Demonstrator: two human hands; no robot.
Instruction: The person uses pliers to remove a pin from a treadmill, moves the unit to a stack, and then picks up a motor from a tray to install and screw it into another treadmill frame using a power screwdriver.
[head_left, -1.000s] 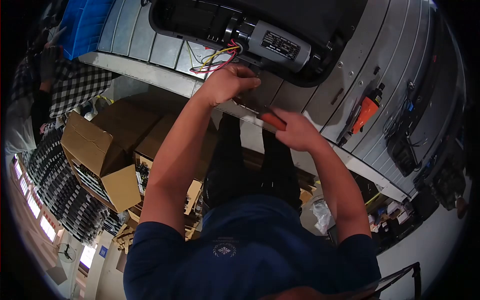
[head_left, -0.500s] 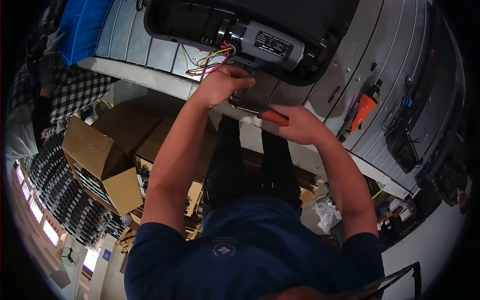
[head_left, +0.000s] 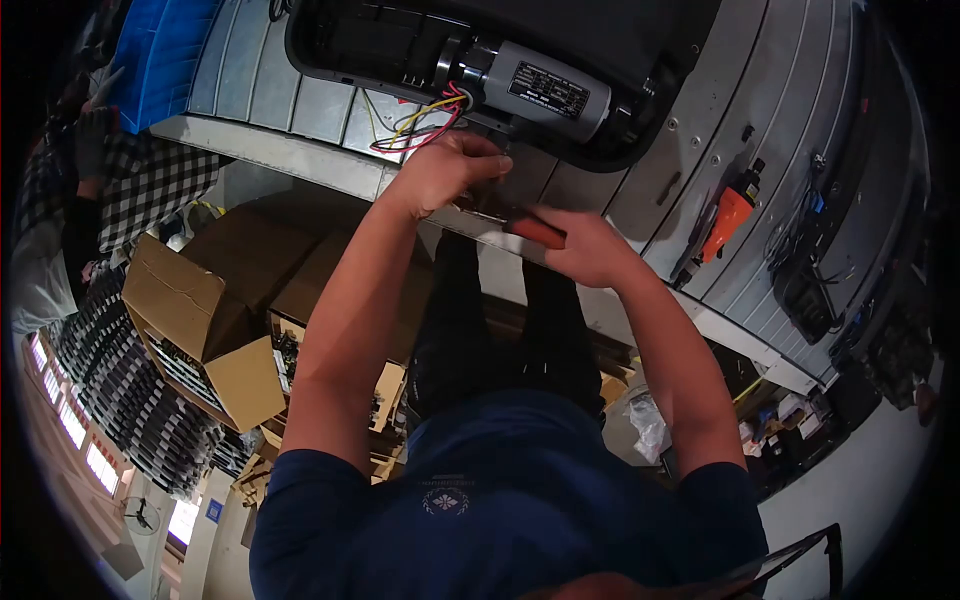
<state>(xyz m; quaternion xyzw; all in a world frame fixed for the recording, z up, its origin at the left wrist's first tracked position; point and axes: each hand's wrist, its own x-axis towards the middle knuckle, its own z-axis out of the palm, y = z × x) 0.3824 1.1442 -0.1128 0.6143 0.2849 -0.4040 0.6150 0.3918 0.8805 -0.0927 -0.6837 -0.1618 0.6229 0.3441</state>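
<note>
The right hand is clamped around a red-handled tool at the edge of the desk. The left hand curls near the electric motor and coloured wires; I cannot tell whether it grips anything.

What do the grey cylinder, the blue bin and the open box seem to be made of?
Grey cylinder: probably painted metal, satin; soft highlights run along its smooth, rounded body.

Blue bin: likely plastic, evenly coloured, with fine lines along its wall.

Open box: cardboard, matte brown, with creased, folded-out flaps.
</note>
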